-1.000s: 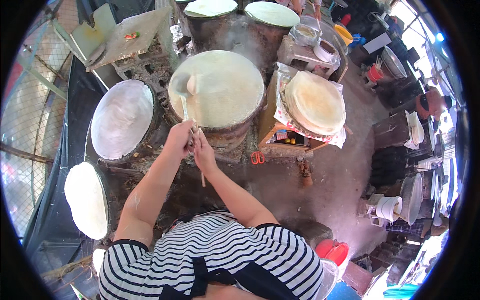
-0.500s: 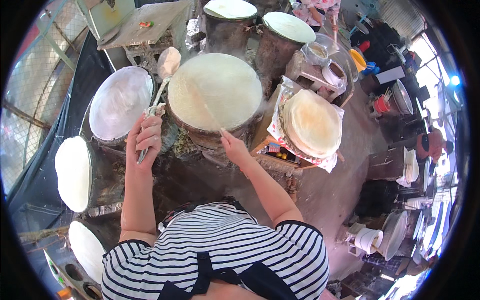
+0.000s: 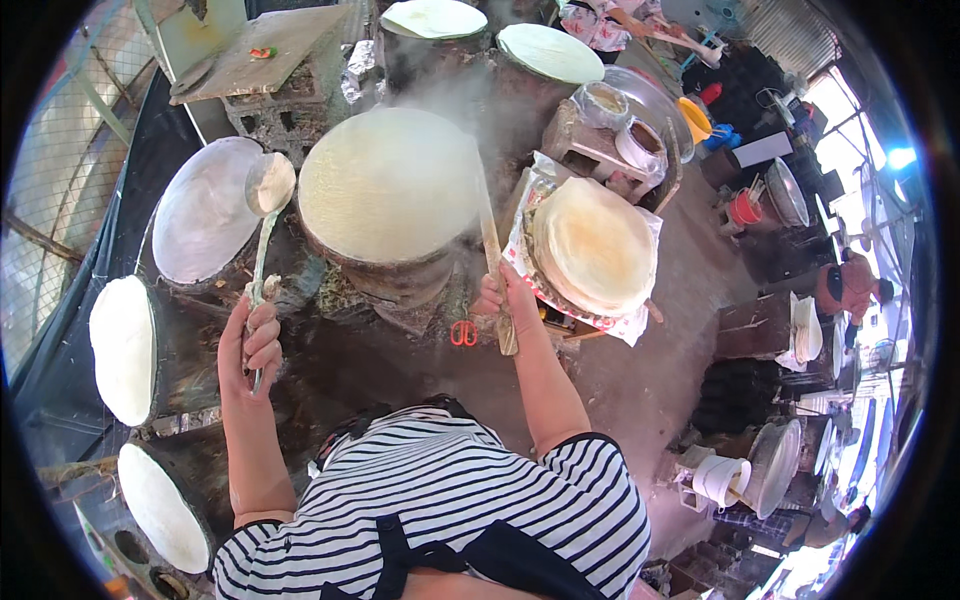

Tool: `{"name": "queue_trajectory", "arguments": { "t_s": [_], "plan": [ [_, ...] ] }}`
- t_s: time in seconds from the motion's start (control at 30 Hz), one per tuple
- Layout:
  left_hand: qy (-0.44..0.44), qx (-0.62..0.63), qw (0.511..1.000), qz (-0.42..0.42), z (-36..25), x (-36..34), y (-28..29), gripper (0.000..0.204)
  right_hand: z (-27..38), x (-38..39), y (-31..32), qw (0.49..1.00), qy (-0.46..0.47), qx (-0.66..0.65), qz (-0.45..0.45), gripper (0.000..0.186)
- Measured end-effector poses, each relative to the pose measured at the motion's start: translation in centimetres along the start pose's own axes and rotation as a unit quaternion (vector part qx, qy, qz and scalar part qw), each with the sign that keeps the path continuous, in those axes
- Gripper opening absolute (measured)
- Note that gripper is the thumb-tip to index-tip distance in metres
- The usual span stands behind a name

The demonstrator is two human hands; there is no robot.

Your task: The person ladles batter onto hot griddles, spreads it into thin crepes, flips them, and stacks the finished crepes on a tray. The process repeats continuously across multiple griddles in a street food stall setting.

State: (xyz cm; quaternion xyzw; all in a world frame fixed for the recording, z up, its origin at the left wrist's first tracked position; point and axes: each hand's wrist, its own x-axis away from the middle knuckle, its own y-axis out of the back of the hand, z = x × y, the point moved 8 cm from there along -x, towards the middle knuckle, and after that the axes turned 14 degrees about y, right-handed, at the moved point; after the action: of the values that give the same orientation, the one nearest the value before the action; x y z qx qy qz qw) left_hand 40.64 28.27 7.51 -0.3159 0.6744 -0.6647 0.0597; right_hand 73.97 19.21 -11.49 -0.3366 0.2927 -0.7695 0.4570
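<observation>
My left hand [image 3: 250, 345] is closed around the handle of a long ladle [image 3: 270, 187]. Pale, doughy batter fills its bowl, which hangs over the right side of a whitish round griddle [image 3: 200, 225]. In my right hand [image 3: 500, 295] is a long flat wooden spatula [image 3: 490, 235], held near its lower end. The spatula's far tip reaches the right rim of the middle griddle, where steam blurs it. A thin yellowish flatbread [image 3: 375, 195] covers that middle griddle. Right of my right hand lies a stack of browned round flatbreads [image 3: 592, 245] on a printed cloth.
More round griddles with pale sheets [image 3: 435, 18] stand behind and at the left [image 3: 125, 350]. Red-handled scissors [image 3: 463, 333] are near my right hand. Pots on a block stand [image 3: 640, 150] sit back right. Another person [image 3: 600, 25] is at the far side.
The ladle has swung left from beside the middle griddle to over the left one. My right hand has moved right, bringing the spatula upright at the griddle's right rim. Steam has thickened.
</observation>
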Motion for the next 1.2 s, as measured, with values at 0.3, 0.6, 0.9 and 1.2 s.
{"name": "queue_trajectory", "arguments": {
  "t_s": [0.3,0.6,0.9,1.2],
  "plan": [
    [0.003,-0.036,0.999,-0.023,-0.7,2.1,3.3,0.021,-0.5,1.2,0.9,0.997,-0.054,0.049,-0.041,0.022],
    [-0.014,-0.067,0.996,-0.063,-1.1,4.2,5.6,0.020,1.9,1.3,2.8,0.887,0.073,0.432,-0.144,0.032],
    [-0.027,-0.101,0.989,-0.100,-1.2,5.3,6.2,0.024,4.4,7.9,-3.8,0.509,0.194,0.832,-0.102,0.037],
    [-0.020,-0.080,0.993,-0.084,-1.7,8.0,6.7,0.015,-2.8,7.2,-11.9,0.634,0.356,0.678,0.108,0.039]
  ]
}}
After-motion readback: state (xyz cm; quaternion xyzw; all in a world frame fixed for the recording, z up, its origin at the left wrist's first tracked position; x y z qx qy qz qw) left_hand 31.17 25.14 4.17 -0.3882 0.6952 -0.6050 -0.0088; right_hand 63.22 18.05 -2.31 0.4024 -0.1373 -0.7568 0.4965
